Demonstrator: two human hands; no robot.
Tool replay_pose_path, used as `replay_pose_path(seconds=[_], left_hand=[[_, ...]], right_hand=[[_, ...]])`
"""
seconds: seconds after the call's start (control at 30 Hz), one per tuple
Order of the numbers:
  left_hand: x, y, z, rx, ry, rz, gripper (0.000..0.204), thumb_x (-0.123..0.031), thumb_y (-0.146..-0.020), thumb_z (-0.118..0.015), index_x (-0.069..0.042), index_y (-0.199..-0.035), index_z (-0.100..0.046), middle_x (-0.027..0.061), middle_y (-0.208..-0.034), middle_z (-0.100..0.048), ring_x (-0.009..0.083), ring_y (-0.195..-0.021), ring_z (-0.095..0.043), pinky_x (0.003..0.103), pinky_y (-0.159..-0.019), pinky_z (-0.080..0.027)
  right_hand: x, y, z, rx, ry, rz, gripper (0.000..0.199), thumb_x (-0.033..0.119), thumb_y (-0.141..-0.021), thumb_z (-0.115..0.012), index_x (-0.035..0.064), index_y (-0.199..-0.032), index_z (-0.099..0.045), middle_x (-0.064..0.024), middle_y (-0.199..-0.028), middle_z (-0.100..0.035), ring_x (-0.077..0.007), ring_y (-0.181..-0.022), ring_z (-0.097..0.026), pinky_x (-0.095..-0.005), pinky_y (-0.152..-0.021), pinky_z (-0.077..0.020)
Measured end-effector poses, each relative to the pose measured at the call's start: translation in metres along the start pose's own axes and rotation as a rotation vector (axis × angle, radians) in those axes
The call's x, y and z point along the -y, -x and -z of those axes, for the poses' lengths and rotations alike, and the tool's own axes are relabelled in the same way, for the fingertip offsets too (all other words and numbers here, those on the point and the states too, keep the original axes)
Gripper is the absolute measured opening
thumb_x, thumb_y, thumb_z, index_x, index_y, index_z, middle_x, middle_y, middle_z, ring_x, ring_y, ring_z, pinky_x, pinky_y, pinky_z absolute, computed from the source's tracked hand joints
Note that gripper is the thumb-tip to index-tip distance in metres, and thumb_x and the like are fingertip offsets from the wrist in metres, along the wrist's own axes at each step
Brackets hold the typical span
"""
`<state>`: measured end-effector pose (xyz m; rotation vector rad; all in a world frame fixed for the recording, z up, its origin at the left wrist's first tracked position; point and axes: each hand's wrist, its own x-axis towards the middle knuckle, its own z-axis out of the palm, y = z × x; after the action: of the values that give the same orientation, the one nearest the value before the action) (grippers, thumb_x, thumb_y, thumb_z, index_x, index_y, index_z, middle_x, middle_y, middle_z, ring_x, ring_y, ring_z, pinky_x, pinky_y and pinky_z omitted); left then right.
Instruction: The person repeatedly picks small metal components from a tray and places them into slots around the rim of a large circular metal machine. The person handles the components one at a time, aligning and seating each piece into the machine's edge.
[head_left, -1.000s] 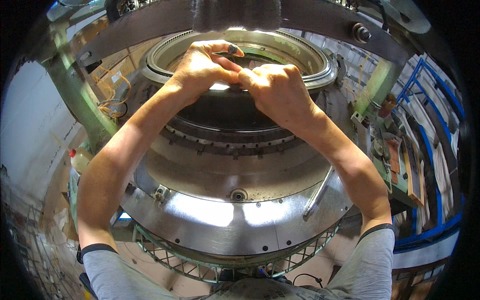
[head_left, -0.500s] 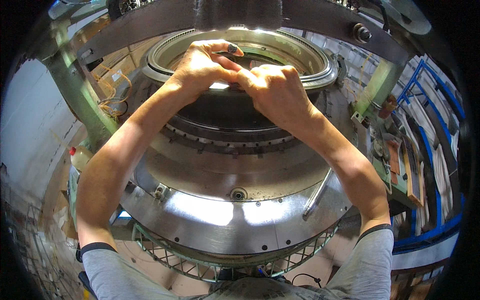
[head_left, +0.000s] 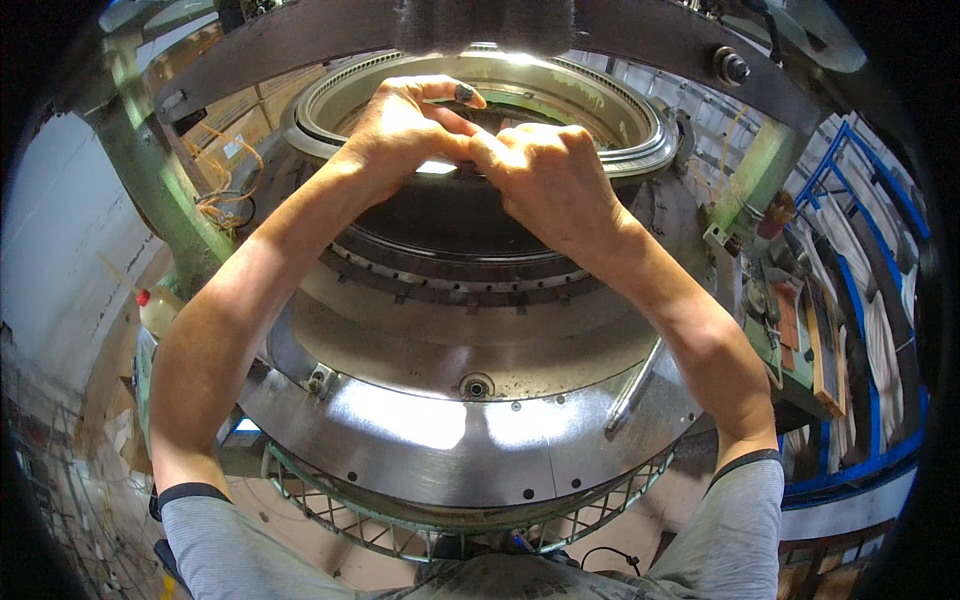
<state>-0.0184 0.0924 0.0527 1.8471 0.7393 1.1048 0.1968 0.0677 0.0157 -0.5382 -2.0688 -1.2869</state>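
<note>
A large round metal machine fills the view, with a shiny steel base plate (head_left: 440, 420) and a ribbed ring (head_left: 640, 130) on top. My left hand (head_left: 405, 125) and my right hand (head_left: 550, 175) meet at the near edge of that ring, fingers curled and pressed together. The fingertips pinch at something small on the ring's inner edge that I cannot make out. A dark cylinder wall (head_left: 450, 215) drops below the hands.
A green frame post (head_left: 150, 180) stands at the left, another (head_left: 755, 165) at the right. A dark crossbar (head_left: 330, 35) arches overhead. A bottle with a red cap (head_left: 158, 308) sits low left. Blue racks (head_left: 850, 300) with boards line the right.
</note>
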Motion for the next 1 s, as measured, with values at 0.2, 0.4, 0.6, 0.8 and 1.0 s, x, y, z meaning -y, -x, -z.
replay_pose_path(seconds=[0.2, 0.4, 0.6, 0.8, 1.0], left_hand=[[0.001, 0.000, 0.003, 0.004, -0.003, 0.007, 0.055, -0.001, -0.077, -0.087, 0.005, -0.127, -0.066, 0.0187, -0.103, -0.079, 0.0209, -0.094, -0.076, 0.036, -0.091, -0.060], [0.000, 0.004, 0.005, 0.002, -0.005, -0.003, 0.056, -0.002, -0.076, -0.087, 0.003, -0.127, -0.066, 0.0177, -0.103, -0.079, 0.0205, -0.095, -0.075, 0.035, -0.090, -0.059], [0.001, 0.007, 0.005, -0.036, 0.013, 0.012, 0.051, 0.003, -0.076, -0.079, 0.003, -0.125, -0.067, 0.0166, -0.103, -0.079, 0.0195, -0.093, -0.074, 0.035, -0.090, -0.058], [0.001, 0.006, 0.007, -0.009, 0.013, 0.017, 0.050, -0.001, -0.077, -0.082, 0.004, -0.125, -0.067, 0.0145, -0.100, -0.078, 0.0169, -0.089, -0.074, 0.032, -0.087, -0.058], [0.003, 0.006, 0.006, -0.032, -0.004, 0.008, 0.049, -0.001, -0.078, -0.085, 0.003, -0.124, -0.068, 0.0113, -0.096, -0.078, 0.0159, -0.089, -0.073, 0.032, -0.088, -0.058]], right_hand=[[-0.001, -0.009, 0.003, 0.050, -0.142, -0.056, 0.019, 0.009, -0.087, -0.074, 0.0104, -0.102, -0.063, -0.0021, -0.077, -0.060, -0.0171, -0.072, -0.066, -0.0335, -0.062, -0.0514], [0.003, -0.017, 0.001, -0.041, -0.120, -0.015, 0.011, 0.009, -0.089, -0.074, 0.0102, -0.097, -0.066, -0.0005, -0.074, -0.056, -0.0153, -0.063, -0.063, -0.0316, -0.055, -0.0488], [0.006, -0.027, -0.001, -0.056, -0.087, 0.015, 0.012, 0.009, -0.090, -0.073, 0.0097, -0.101, -0.069, -0.0005, -0.071, -0.057, -0.0135, -0.063, -0.064, -0.0304, -0.053, -0.0474], [0.002, -0.028, 0.015, 0.076, -0.202, -0.063, 0.047, 0.004, -0.085, -0.066, 0.0032, -0.132, -0.067, -0.0059, -0.076, -0.072, -0.0185, -0.067, -0.072, -0.0334, -0.062, -0.0578], [0.004, -0.033, 0.022, 0.142, -0.334, -0.185, 0.010, 0.001, -0.085, -0.069, 0.0055, -0.095, -0.067, -0.0127, -0.076, -0.071, -0.0309, -0.072, -0.074, -0.0423, -0.063, -0.0589]])
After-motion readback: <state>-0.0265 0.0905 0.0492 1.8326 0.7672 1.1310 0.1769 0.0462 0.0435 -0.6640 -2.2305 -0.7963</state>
